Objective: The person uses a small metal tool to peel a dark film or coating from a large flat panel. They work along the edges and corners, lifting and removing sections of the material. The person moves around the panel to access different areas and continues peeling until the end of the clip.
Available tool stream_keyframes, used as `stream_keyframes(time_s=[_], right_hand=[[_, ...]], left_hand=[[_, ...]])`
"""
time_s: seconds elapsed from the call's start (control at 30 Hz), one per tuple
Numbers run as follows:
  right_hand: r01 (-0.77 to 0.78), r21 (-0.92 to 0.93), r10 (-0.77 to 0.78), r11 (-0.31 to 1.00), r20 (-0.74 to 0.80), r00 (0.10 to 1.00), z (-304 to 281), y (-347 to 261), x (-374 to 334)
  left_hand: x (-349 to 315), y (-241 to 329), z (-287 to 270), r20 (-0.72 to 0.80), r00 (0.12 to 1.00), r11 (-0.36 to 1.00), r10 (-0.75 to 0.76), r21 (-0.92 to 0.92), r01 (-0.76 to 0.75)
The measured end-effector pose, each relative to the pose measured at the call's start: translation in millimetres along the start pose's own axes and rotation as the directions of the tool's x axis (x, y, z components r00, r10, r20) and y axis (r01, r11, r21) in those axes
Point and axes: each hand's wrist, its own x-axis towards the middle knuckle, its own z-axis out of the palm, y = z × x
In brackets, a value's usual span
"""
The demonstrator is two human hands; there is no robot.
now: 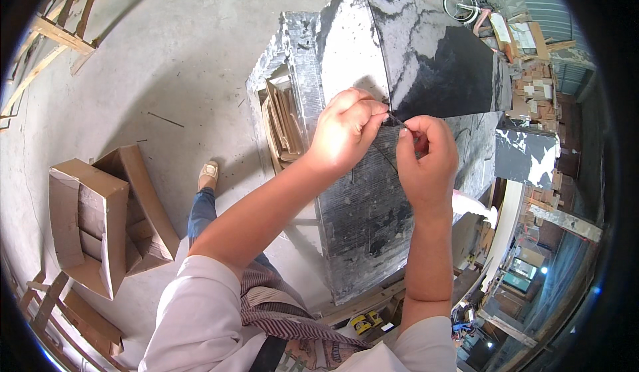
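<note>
Both of my hands work close together over a large black-and-white marbled panel [439, 65] with a straight seam or edge running down it. My left hand [343, 129] is closed, thumb and fingers pinched by the lower end of that seam. A short, thin dark strip [397, 120] spans the gap from its fingertips to my right hand [429, 155], which pinches the other end. What the strip is made of cannot be made out. Below my hands lies a dark, streaked, worn board surface [369, 205], with another thin dark line crossing it between my wrists.
Folded cardboard [281, 125] sits in an opening at the structure's left side. Open cardboard boxes [100, 219] stand on the concrete floor at left, near my shoe [209, 170]. A yellow-and-black tool [365, 322] lies close to my body. A small bicycle wheel [459, 4] shows far right.
</note>
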Motion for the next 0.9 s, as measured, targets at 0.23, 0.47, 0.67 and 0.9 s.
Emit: stream_keyframes(time_s=[0.23,0.47,0.67,0.9], right_hand=[[0.096,-0.050,-0.096,0.994,-0.003,0.995,-2,3,5],[0.171,-0.093,-0.176,0.981,-0.050,0.983,9,11,-7],[0.168,-0.084,-0.174,0.982,-0.069,0.982,6,12,-11],[0.215,-0.099,-0.222,0.972,-0.073,0.972,15,16,-13]], left_hand=[[-1,1,3,-0.003,1.000,0.999,-0.029,0.015,0.029],[3,-6,-2,0.006,0.990,0.989,0.140,0.057,-0.140],[9,-5,-3,0.050,0.983,0.982,0.178,0.052,-0.180],[7,-11,-10,0.106,0.976,0.979,0.192,0.048,-0.198]])
